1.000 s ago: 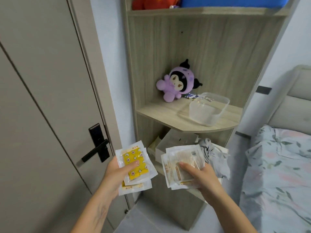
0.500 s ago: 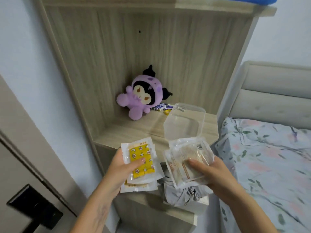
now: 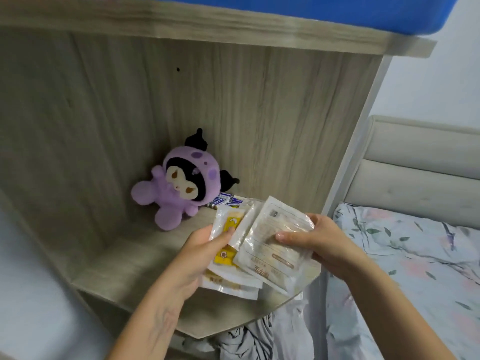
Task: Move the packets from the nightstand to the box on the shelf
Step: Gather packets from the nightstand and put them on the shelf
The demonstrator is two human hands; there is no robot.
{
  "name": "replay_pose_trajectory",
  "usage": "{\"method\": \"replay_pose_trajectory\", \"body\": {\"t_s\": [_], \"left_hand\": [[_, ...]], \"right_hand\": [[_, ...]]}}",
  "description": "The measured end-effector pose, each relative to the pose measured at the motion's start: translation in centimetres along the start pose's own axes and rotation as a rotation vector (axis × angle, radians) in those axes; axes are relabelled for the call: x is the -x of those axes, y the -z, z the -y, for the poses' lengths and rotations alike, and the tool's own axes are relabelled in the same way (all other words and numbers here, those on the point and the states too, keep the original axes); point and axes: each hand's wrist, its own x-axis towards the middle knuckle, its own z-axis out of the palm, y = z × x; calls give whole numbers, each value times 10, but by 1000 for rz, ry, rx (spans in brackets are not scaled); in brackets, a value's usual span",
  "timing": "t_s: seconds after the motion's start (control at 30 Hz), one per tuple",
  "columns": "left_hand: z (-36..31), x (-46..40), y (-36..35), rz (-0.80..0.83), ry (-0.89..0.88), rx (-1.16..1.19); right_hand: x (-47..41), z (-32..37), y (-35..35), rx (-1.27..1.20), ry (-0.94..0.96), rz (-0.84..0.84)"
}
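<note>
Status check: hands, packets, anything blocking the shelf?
Left hand grips yellow-printed packets. Right hand grips pale clear-wrapped packets. Stacks overlap above wooden shelf. Box hidden; purple plush toy sits behind.

Packets [image 3: 270, 245] white, one with yellow panel; plush toy [image 3: 179, 188] purple with black horns; shelf [image 3: 124, 271] pale wood grain; bed sheet [image 3: 415, 255] light floral print.
</note>
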Motion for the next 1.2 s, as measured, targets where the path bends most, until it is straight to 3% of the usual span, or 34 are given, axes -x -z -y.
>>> {"method": "replay_pose_trajectory", "body": {"t_s": [0.13,0.37,0.7,1.07,1.2], "left_hand": [[-5,-16,-17,41,89,7],[-6,-27,-26,-30,77,60],[-11,-36,-20,-81,173,161],[-9,-41,-17,-23,290,356],[-7,-44,-22,-82,230,360]], "right_hand": [[-21,1,-7,-49,-8,-4],[-33,-18,-28,-159,102,-329],[-35,-18,-32,-342,-13,-332],[-31,-32,-49,-594,75,-497],[-29,-37,-53,-485,97,-532]]}}
